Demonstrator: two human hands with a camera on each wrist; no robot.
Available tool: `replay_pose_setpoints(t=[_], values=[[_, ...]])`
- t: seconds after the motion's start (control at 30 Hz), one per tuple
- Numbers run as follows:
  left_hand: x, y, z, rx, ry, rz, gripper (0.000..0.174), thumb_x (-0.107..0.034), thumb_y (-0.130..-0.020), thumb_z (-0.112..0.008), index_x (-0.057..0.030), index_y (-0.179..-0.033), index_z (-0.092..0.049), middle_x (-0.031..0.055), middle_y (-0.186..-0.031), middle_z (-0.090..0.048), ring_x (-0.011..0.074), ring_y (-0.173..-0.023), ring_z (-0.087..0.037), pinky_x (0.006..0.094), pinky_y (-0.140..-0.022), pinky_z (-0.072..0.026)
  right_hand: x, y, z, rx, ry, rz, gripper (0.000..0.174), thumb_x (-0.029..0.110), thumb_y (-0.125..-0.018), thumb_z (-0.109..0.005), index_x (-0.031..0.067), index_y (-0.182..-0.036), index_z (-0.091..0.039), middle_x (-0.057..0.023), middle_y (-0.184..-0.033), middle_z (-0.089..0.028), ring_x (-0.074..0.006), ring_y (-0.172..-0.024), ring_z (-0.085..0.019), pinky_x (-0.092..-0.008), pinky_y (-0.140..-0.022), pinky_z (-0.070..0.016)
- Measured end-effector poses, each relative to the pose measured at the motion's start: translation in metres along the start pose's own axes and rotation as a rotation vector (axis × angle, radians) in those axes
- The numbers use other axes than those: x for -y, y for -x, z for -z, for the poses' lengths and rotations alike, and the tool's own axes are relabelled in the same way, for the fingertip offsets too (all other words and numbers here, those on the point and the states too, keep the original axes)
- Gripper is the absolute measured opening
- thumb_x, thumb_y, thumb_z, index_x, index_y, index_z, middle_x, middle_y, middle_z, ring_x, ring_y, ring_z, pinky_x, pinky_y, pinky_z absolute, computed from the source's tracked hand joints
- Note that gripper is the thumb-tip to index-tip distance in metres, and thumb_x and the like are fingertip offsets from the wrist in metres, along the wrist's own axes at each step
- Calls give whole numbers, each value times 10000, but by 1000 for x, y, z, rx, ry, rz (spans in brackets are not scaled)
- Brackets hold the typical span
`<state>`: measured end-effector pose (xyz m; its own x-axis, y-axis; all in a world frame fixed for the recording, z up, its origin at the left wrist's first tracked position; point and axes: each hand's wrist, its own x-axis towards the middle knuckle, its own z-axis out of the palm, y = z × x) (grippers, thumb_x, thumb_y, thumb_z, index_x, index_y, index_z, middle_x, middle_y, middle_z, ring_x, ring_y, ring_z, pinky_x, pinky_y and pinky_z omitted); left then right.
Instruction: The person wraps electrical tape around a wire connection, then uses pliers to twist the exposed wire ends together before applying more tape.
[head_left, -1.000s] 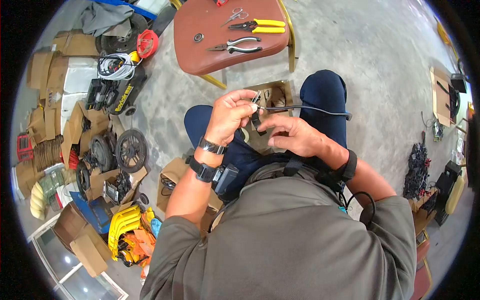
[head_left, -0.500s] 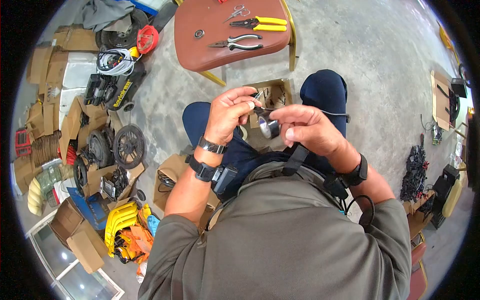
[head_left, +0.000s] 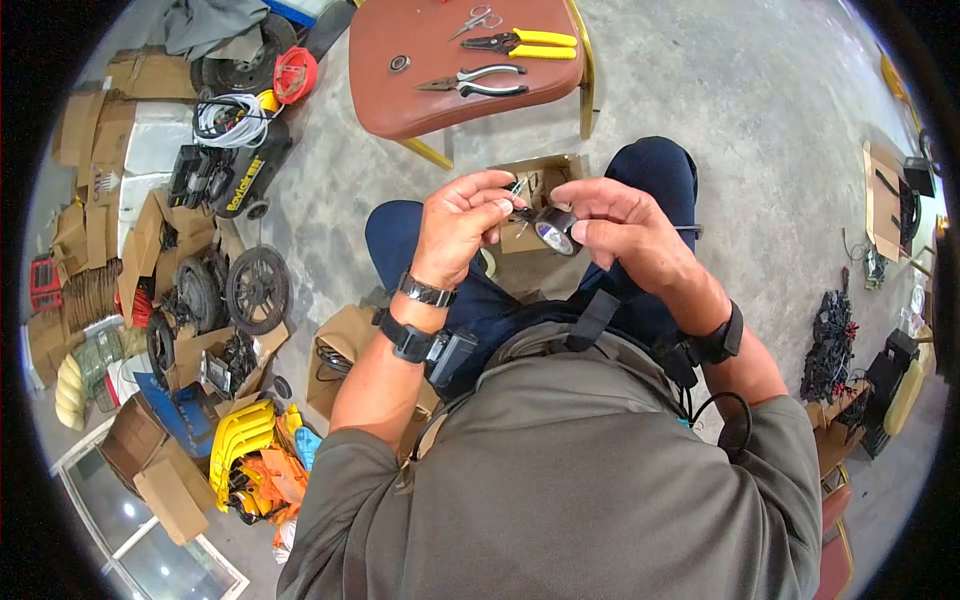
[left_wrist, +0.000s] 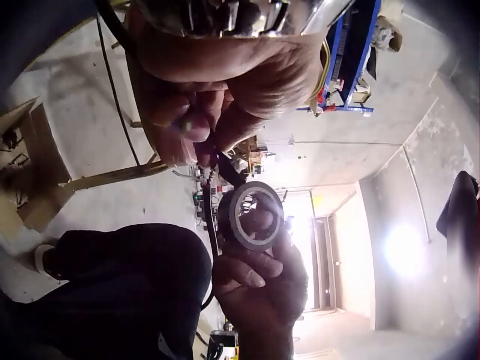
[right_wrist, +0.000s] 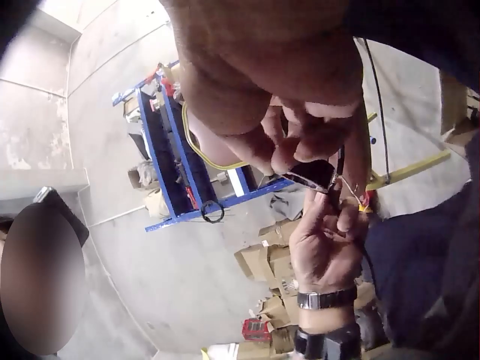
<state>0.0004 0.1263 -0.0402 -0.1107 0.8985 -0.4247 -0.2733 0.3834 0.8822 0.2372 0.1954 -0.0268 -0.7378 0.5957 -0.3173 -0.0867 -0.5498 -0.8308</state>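
My left hand (head_left: 460, 230) pinches the end of a black cable between thumb and fingers, with thin wire ends (head_left: 518, 187) poking up past the fingertips. The rest of the cable (head_left: 690, 229) passes behind my right hand toward the right knee. My right hand (head_left: 635, 240) holds a roll of black electrical tape (left_wrist: 227, 217), fingers and thumb around its rim, close beside the left fingertips. In the left wrist view a dark strip of tape (left_wrist: 229, 168) runs from the roll up to the left fingers. The right wrist view shows the roll partly hidden by fingers.
A brown-topped chair (head_left: 400, 100) in front bears pliers (head_left: 490, 80), yellow-handled wire strippers (head_left: 540, 44), scissors (head_left: 480, 18) and a small black ring (head_left: 399, 63). An open cardboard box (head_left: 540, 165) stands between the knees. Cartons, wheels (head_left: 258, 287) and yellow parts (head_left: 243, 440) crowd the left floor.
My right hand has come up with the tape roll and brought it beside the left fingertips. The roll has turned its hollow core toward the head camera. The left hand stays nearly still.
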Motion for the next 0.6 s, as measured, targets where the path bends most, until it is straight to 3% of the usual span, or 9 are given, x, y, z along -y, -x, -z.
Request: replay_pose_setpoints(t=[0.1, 0.2, 0.4, 0.43, 0.53, 0.6], values=[[1, 1, -1, -6, -21, 12, 342, 4, -887, -666, 1, -1228, -640, 104, -995, -744, 71, -616, -572, 187, -528, -430, 0, 4, -8, 84, -32, -4, 373, 49, -912, -625, 30, -1284, -648, 30, -832, -594, -40, -621, -510, -200, -556, -411], [2, 1, -2, -8, -34, 9, 335, 7, -891, -661, 5, -1225, -642, 88, -989, -741, 71, -623, -574, 190, -534, -435, -6, 1, -3, 169, -203, -11, 377, 27, -915, -606, 34, -1289, -650, 0, -895, -647, -45, -648, -543, -198, -558, -437], [5, 1, 0, 1, 2, 15, 325, 8, -897, -659, 13, -1222, -642, 67, -977, -735, 70, -635, -578, 192, -547, -445, -3, -5, -16, 57, -11, 104, 447, -100, -863, -587, -1, -1299, -606, -82, -1075, -707, -81, -785, -629, -216, -656, -523], [6, 1, 1, 8, 8, 19, 325, 7, -897, -660, 13, -1221, -642, 66, -976, -735, 70, -637, -578, 193, -549, -446, -3, -7, -17, 32, 45, 153, 415, -104, -869, -595, -15, -1275, -595, -55, -1036, -702, -70, -817, -628, -227, -679, -530], [3, 2, 0, 12, -7, 26, 324, 5, -899, -660, 11, -1222, -642, 61, -965, -733, 68, -632, -576, 193, -547, -445, -12, -13, -13, -48, 385, 354, 369, -68, -874, -621, -11, -1238, -607, -71, -1002, -711, -109, -797, -651, -253, -697, -535], [4, 2, 1, 15, -2, 18, 325, 0, -900, -661, 10, -1224, -641, 56, -956, -732, 69, -628, -574, 194, -544, -442, -3, -16, -11, -100, 677, 534, 349, -50, -873, -628, -5, -1219, -610, -109, -979, -710, -179, -796, -682, -285, -717, -543]])
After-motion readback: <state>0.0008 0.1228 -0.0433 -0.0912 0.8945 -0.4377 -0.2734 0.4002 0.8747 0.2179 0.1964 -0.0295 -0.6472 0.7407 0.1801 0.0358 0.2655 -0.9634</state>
